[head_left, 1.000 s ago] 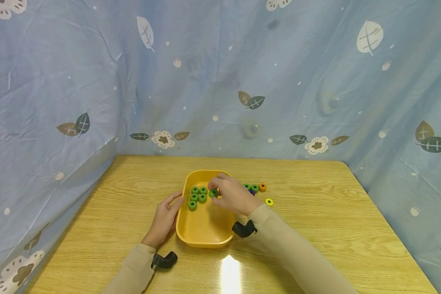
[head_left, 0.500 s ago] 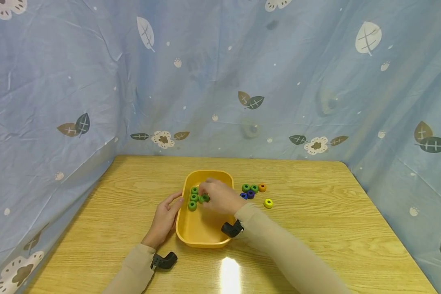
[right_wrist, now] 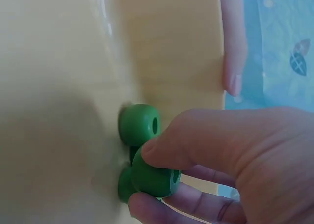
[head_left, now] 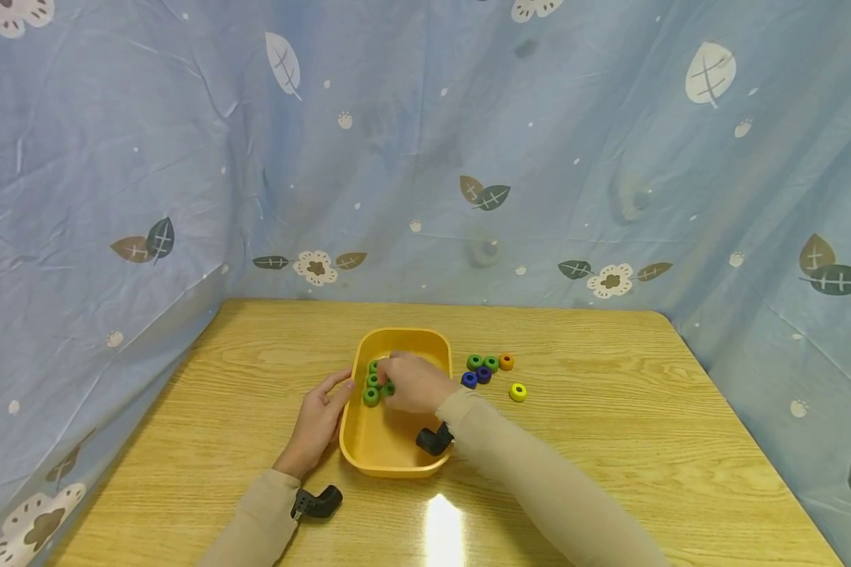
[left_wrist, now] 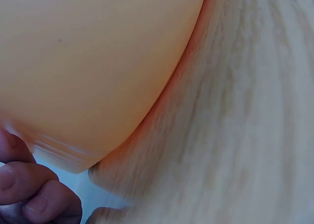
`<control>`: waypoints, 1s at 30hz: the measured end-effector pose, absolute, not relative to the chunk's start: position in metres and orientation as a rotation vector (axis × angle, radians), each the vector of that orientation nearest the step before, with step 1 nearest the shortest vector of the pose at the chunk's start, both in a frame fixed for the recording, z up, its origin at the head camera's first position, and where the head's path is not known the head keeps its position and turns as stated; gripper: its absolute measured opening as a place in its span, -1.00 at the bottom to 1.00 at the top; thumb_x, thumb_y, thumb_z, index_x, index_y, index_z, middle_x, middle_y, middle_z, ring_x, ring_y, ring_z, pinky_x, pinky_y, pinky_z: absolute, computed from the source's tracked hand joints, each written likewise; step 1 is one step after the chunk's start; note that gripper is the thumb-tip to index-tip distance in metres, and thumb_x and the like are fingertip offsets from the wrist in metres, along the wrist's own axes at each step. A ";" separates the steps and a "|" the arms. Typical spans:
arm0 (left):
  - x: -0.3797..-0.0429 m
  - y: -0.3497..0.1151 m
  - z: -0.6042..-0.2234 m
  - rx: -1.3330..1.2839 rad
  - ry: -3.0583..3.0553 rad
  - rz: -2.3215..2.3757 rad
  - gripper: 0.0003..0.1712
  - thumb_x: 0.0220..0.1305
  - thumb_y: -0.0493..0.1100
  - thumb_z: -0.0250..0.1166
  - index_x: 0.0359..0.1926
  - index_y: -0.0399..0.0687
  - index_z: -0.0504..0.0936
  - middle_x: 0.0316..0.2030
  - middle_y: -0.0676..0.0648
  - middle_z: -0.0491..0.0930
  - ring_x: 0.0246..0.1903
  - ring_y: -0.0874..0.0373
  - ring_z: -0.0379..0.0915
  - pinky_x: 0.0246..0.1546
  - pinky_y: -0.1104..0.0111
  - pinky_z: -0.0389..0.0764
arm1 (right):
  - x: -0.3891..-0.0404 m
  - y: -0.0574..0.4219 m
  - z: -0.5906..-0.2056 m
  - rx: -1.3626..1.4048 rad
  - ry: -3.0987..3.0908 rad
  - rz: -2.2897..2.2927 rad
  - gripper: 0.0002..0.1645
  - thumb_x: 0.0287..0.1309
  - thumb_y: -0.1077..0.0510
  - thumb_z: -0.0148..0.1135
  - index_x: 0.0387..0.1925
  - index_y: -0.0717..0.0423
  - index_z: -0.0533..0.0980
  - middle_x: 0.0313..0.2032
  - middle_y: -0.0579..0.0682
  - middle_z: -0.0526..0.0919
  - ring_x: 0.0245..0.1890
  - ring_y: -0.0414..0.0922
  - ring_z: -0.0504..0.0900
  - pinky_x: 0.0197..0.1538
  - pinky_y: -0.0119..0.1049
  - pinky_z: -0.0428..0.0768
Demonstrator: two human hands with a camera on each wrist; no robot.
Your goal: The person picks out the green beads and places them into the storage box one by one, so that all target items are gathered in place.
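Note:
My right hand point(head_left: 418, 382) is down inside the yellow tray point(head_left: 397, 457), over its left half. Between thumb and fingers it pinches a green bead point(right_wrist: 154, 179) with a hole through it, plain in the right wrist view. Other green beads point(right_wrist: 140, 125) sit right beside and behind that one. Along the tray's left wall, more green beads point(head_left: 372, 396) stand close together, partly hidden by my hand. My left hand point(head_left: 319, 413) holds the tray's left side at the rim; its bent fingers point(left_wrist: 29, 180) show against the outer wall in the left wrist view.
To the right of the tray lie loose beads on the wooden table point(head_left: 610, 409): two green beads point(head_left: 475, 362), an orange bead point(head_left: 507, 361), two blue beads point(head_left: 470, 379) and a yellow bead point(head_left: 518, 392). A patterned blue curtain point(head_left: 425, 157) closes off the back and sides.
My right hand has moved left inside the tray, bringing the green bead to the other green ones. The loose beads on the right have come into fuller view. My left hand stays put.

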State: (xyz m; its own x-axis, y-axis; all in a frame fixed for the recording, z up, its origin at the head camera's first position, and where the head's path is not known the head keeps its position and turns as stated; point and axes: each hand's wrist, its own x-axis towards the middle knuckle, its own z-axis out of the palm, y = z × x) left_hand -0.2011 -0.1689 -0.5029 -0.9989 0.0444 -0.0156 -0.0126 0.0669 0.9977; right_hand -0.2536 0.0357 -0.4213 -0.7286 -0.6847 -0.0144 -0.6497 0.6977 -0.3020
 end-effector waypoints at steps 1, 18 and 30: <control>-0.201 -0.169 -0.503 0.032 2.261 2.119 -0.46 0.63 0.05 0.11 0.48 -0.02 0.40 -0.83 0.14 0.27 -0.88 0.33 0.05 -0.80 0.49 0.19 | -0.254 0.035 -0.422 -1.088 2.771 -0.417 -0.74 0.22 0.17 0.50 -0.08 0.08 0.64 -0.13 -0.01 0.64 -0.29 -0.19 0.54 -0.15 -0.37 0.58; -0.202 -0.168 -0.502 0.027 2.245 2.123 -0.44 0.63 0.07 0.11 0.49 -0.04 0.39 -0.81 0.14 0.28 -0.87 0.33 0.06 -0.78 0.49 0.21 | -0.257 0.029 -0.433 -1.064 2.771 -0.383 -0.75 0.19 0.15 0.54 -0.14 0.02 0.64 -0.13 0.00 0.53 -0.36 -0.21 0.47 -0.24 -0.40 0.51; -0.202 -0.169 -0.503 0.030 2.257 2.112 -0.44 0.63 0.09 0.12 0.49 -0.02 0.40 -0.82 0.12 0.28 -0.87 0.32 0.06 -0.80 0.48 0.19 | -0.257 0.029 -0.434 -1.037 2.776 -0.387 -0.76 0.19 0.13 0.54 -0.14 0.00 0.64 -0.13 -0.03 0.53 -0.35 -0.20 0.47 -0.24 -0.40 0.50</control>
